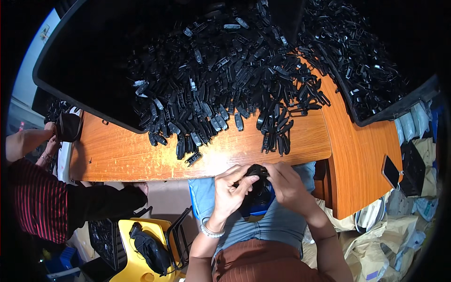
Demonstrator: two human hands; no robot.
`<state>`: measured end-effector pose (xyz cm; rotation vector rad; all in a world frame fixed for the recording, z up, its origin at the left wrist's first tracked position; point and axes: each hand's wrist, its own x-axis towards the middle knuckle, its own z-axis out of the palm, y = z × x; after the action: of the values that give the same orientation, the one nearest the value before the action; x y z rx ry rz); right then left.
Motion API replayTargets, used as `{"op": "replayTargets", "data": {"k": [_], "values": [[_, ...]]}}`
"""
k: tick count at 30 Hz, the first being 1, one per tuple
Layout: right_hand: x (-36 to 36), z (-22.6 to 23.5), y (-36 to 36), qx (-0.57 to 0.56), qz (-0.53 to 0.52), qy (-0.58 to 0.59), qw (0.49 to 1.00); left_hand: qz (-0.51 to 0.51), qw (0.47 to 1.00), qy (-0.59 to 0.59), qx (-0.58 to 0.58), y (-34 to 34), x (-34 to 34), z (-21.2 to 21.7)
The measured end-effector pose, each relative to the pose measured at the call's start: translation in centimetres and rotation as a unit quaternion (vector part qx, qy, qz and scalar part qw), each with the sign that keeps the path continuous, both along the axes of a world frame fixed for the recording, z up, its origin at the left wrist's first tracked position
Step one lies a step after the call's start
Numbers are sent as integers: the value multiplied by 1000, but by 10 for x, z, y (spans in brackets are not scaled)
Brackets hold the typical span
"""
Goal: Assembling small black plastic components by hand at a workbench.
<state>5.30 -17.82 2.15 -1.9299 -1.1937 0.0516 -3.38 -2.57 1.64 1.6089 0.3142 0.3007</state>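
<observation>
My left hand [231, 189] and my right hand [287, 187] meet just off the table's front edge, above my lap. Between their fingertips is a small black plastic part [256, 169], pinched from both sides; its exact shape is partly hidden by the fingers. Beneath them a blue container [264, 210] with dark contents rests on my lap. A large heap of similar black plastic parts [211, 94] covers the table beyond my hands, some lying loose close to the front edge.
Heaped parts spread from a big black tray [84, 101] on the wooden table [122, 157]. Another black tray [386, 109] full of parts stands right. A phone [390, 172] lies on the right wing. At left are a person in a striped shirt [40, 199] and a yellow chair [123, 263].
</observation>
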Motion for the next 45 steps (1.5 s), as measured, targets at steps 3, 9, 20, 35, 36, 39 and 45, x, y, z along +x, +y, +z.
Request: {"op": "replayTargets", "data": {"k": [3,9,20,35,36,39,45], "values": [[-7,-9,6,31,-15,17,999,14,994,37,-104,-11,-2,0],[-22,-15,7,141,-43,214,966,6,996,-3,-92,-9,-3,-10],[2,-27,-15,126,58,460,877,-157,981,12,-111,26,-8,-18],[62,-33,44,-68,-284,-127,948,-71,796,-81,595,57,85,-33],[63,-33,43,-50,-286,-127,948,-68,814,-84,570,55,82,-29],[64,-35,37,12,-306,-51,950,-25,866,-50,497,49,69,-24],[39,-14,21,128,-151,194,961,-32,996,-9,-87,35,40,-24]]}}
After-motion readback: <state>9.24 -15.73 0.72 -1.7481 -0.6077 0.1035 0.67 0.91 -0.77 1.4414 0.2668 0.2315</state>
